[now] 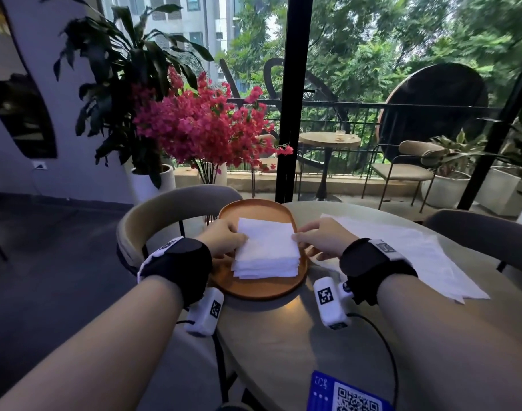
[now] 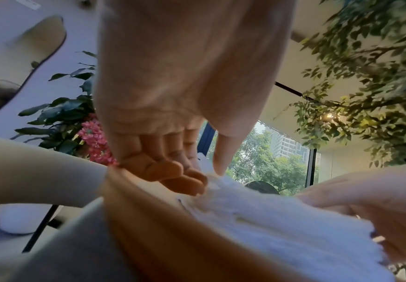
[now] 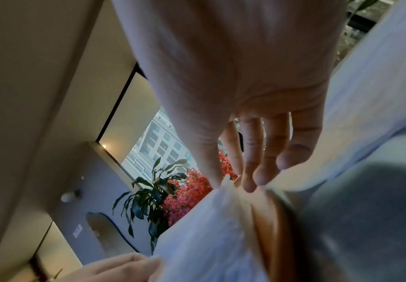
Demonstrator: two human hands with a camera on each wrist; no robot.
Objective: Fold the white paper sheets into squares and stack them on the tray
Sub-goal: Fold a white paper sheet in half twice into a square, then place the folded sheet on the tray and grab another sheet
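Person, forearms bare, no sleeves in view. Left hand (image 1: 224, 237): black fabric wrist wrap (image 1: 179, 266) with a white edge strip. Just under the wrap, a white box-shaped camera unit (image 1: 205, 311) bearing a black-and-white square marker. Right hand (image 1: 322, 237): matching black wrap (image 1: 372, 266), matching white unit (image 1: 331, 302), marker, thin black cable (image 1: 381, 342).

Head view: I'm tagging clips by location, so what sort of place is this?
Probably a café by a balcony: a round table with a QR-code card, and a terrace table with chairs outside.
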